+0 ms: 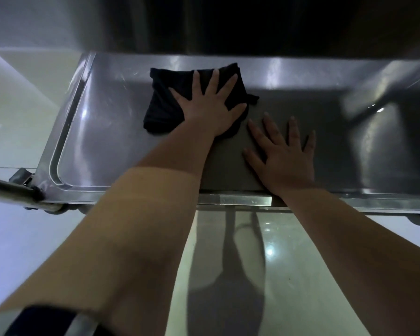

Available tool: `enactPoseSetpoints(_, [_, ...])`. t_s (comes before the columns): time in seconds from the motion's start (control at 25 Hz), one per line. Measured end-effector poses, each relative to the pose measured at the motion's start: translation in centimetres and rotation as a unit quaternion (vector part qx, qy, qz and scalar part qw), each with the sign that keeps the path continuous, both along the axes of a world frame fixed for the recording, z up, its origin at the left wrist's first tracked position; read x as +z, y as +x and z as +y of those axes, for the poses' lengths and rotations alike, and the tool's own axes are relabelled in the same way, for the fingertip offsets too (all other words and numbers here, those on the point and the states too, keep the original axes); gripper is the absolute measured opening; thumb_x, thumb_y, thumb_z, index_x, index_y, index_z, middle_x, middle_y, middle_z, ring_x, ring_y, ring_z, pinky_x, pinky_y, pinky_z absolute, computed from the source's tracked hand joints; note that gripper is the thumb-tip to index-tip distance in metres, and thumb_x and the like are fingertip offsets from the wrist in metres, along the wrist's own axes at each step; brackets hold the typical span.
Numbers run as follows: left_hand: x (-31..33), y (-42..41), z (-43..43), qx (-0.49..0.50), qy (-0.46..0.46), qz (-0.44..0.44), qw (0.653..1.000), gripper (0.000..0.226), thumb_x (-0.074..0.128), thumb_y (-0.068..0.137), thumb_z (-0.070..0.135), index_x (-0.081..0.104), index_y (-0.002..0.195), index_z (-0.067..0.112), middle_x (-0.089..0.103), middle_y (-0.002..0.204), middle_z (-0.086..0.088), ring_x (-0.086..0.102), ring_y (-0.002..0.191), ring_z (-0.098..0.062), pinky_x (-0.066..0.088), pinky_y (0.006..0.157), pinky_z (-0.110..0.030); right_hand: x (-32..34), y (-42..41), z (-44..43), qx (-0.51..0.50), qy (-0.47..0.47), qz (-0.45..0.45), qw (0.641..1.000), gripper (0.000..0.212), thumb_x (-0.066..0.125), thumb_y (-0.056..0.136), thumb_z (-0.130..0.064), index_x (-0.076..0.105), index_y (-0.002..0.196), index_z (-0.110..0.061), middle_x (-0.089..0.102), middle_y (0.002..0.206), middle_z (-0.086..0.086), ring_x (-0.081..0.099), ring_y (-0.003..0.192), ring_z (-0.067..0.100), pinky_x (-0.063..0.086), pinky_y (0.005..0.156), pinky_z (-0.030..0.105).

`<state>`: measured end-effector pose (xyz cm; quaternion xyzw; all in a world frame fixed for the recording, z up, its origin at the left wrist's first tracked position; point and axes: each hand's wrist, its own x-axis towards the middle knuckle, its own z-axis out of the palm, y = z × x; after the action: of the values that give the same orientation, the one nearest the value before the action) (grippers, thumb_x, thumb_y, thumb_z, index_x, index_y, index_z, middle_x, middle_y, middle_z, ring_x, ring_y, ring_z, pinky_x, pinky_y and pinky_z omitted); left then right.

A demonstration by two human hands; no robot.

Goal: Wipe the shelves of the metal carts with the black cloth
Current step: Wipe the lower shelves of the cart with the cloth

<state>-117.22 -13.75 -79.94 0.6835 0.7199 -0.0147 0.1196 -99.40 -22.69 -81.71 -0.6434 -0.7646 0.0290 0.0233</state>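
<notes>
Arms point(143, 226) outstretched, you are pressing your spread left hand point(209, 105) flat on the cloth point(165, 93) to wipe the shelf point(107, 132), right hand point(284, 156) splayed alongside, seemingly bracing.

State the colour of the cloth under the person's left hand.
The cloth is black; head view shows it.

I'm looking down at the metal cart shelf point(112, 132), its raised rim curving round at the left. The left hand point(209, 105) is pressing flat on the black cloth point(163, 103), fingers spread, toward the far side of the shelf. The right hand point(284, 154) is lying flat on bare metal just right of the cloth, its wrist crossing the near rim. A tubular handle point(7, 187) is sticking in at the near left.
</notes>
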Motion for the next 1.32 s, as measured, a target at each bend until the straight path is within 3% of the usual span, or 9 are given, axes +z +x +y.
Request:
enactPoseSetpoints(0.12, [0.6,-0.3,-0.5,-0.003,-0.005,0.004,1.0,0.077,0.019,0.084,0.083,-0.008,0.149,0.053,-0.013,0.163,0.01,-0.017,0.148,-0.029,-0.009,0.102,-0.078,0.1,0.2,0.1,-0.001,-0.01,0.002,1.0,0.064,0.012,0.086,-0.075,0.001,0.147,-0.057,0.005,0.162,-0.02,-0.004,0.15,0.031,-0.004,0.113,0.066])
enactPoseSetpoints(0.36, [-1.4,-3.9,-13.8,-0.006,0.076,0.014,0.997,0.074,0.014,0.076,0.088,-0.008,0.143,0.063,0.0,0.163,0.017,-0.005,0.15,-0.024,-0.01,0.102,-0.074,0.3,0.2,0.2,-0.003,-0.02,-0.007,1.0,0.064,0.01,0.087,-0.075,0.002,0.148,-0.056,0.002,0.162,-0.02,-0.004,0.15,0.032,-0.004,0.112,0.067])
enactPoseSetpoints(0.56, [-1.0,-4.8,-15.0,0.019,0.044,0.019,0.999,0.073,0.01,0.071,0.092,-0.023,0.132,0.069,-0.011,0.161,0.022,-0.015,0.149,-0.019,-0.014,0.102,-0.073,1.7,1.1,1.9,0.047,-0.138,-0.015,0.989,0.062,0.015,0.091,-0.074,-0.009,0.146,-0.058,-0.015,0.16,-0.022,-0.017,0.148,0.03,-0.014,0.109,0.064])
enactPoseSetpoints(0.64, [-1.0,-4.6,-15.1,0.018,0.04,0.017,0.999,0.072,0.008,0.07,0.093,-0.025,0.13,0.07,-0.014,0.16,0.022,-0.017,0.149,-0.018,-0.014,0.102,-0.073,3.2,4.3,2.8,0.069,-0.142,-0.019,0.987,0.059,0.019,0.094,-0.07,-0.003,0.147,-0.057,-0.01,0.161,-0.019,-0.013,0.149,0.029,-0.01,0.114,0.061])
enactPoseSetpoints(0.88, [-0.3,-3.9,-15.7,0.003,0.015,0.048,0.999,0.066,-0.001,0.074,0.085,-0.026,0.133,0.067,-0.015,0.161,0.019,-0.018,0.148,-0.024,-0.011,0.106,-0.074,2.3,11.7,-0.1,-0.033,-0.124,-0.051,0.99,0.062,0.019,0.092,-0.069,-0.006,0.148,-0.056,-0.012,0.163,-0.008,-0.012,0.147,0.039,-0.006,0.116,0.06])
enactPoseSetpoints(1.16, [0.7,11.4,-13.6,-0.058,-0.039,0.018,0.997,0.069,0.02,0.091,0.071,-0.018,0.146,0.052,-0.022,0.161,0.011,-0.023,0.146,-0.034,-0.014,0.099,-0.078,0.9,11.4,-0.1,-0.027,-0.058,-0.053,0.997,0.059,0.018,0.094,-0.063,-0.001,0.149,-0.053,-0.005,0.164,-0.006,-0.006,0.148,0.039,-0.003,0.115,0.059])
enactPoseSetpoints(1.32, [0.8,12.9,-12.4,-0.029,-0.044,-0.045,0.998,0.062,0.017,0.095,0.068,-0.013,0.147,0.055,-0.021,0.16,0.017,-0.025,0.146,-0.028,-0.019,0.101,-0.074,0.9,11.5,0.0,-0.015,-0.043,-0.033,0.998,0.058,0.018,0.094,-0.059,0.001,0.15,-0.052,0.0,0.164,-0.005,-0.003,0.148,0.039,-0.001,0.114,0.06])
